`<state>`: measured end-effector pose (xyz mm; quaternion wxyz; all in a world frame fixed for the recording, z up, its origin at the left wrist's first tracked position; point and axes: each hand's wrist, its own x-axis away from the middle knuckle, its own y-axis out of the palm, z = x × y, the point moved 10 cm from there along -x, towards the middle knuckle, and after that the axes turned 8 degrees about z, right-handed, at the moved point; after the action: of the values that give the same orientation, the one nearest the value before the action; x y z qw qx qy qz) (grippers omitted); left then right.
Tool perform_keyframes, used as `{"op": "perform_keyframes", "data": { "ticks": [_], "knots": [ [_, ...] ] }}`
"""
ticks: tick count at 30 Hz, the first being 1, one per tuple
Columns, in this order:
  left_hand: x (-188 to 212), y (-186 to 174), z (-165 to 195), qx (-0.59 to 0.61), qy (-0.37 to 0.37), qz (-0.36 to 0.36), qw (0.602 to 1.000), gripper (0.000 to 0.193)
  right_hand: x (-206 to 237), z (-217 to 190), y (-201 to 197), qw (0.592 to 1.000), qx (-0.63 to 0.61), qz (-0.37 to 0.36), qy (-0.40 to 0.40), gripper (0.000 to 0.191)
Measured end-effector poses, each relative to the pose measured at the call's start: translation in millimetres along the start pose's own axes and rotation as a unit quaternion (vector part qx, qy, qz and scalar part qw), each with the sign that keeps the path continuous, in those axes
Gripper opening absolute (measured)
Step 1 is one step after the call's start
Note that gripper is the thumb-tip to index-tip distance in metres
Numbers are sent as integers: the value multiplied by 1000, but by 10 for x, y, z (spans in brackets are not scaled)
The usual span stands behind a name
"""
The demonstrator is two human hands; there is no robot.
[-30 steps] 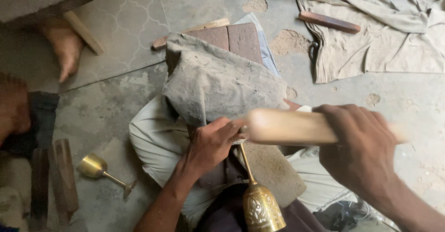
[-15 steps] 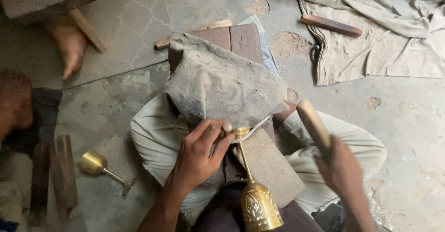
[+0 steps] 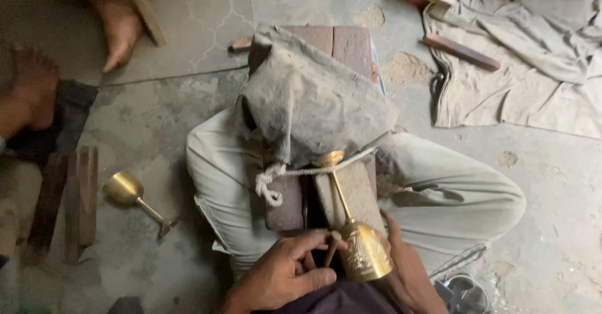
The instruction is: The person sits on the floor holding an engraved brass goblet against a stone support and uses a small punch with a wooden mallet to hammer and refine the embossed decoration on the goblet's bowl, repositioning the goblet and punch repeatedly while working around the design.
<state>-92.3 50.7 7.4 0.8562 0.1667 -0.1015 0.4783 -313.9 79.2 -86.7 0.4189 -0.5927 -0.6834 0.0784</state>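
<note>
A brass goblet (image 3: 364, 251) is now gripped at its cup by both hands, low in the view, its stem running up to a foot resting on a brick (image 3: 354, 191) between the legs. The left hand (image 3: 285, 275) is closed around the cup's near side; the right hand (image 3: 404, 267) cups the far side. The wooden stick swung a moment ago is no longer raised or visible, so striking appears paused. A dusty cloth sack (image 3: 313, 97) lies above; a second goblet (image 3: 135, 195) lies on the floor.

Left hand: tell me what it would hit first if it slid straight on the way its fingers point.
The left hand points right, fingers at the engraved brass goblet. It would meet the goblet's cup almost at once; it may already touch it.
</note>
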Motion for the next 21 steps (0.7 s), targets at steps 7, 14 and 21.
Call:
{"op": "perform_keyframes", "data": {
  "ticks": [7, 14, 21],
  "knots": [
    [59, -84, -61, 9, -6, 14, 1000, 48, 34, -48, 118, 960, 276, -22, 38, 76],
    [-18, -244, -120, -4, -59, -11, 998, 52, -37, -36, 215, 962, 270, 40, 15, 47],
    [-193, -395, -125, -45, -63, 7, 997, 42, 12, -164, 99, 990, 95, -63, -88, 49]
  ]
}}
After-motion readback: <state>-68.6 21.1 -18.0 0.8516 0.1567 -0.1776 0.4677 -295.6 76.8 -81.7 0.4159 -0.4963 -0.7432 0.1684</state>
